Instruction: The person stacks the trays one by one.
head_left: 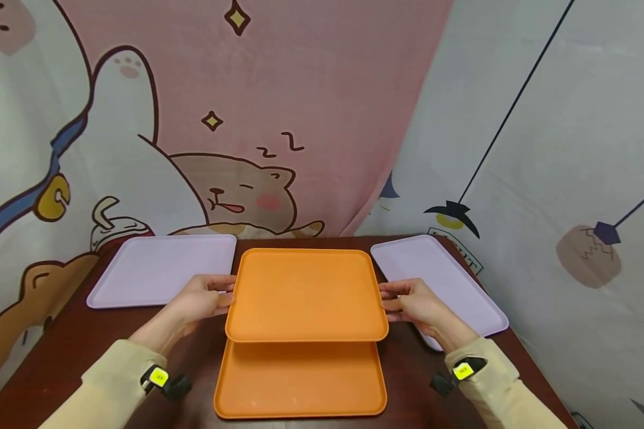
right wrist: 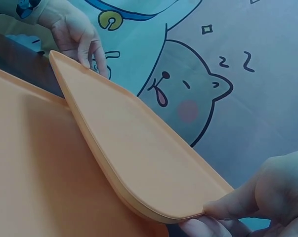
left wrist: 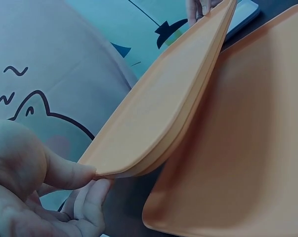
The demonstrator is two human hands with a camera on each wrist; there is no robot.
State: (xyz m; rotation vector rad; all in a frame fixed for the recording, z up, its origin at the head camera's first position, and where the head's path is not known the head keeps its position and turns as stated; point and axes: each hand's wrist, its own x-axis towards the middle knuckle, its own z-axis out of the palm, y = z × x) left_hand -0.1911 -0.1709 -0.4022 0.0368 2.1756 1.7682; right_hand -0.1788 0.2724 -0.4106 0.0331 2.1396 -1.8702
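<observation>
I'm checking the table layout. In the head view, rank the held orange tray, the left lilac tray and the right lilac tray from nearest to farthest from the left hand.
1. Held orange tray: the left hand grips its left edge.
2. Left lilac tray: just behind that hand.
3. Right lilac tray: across the table, by the right hand.

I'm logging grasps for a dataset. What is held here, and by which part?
The upper orange tray is held by its two side edges: the left hand pinches the left rim, the right hand the right rim, above a second orange tray.
</observation>
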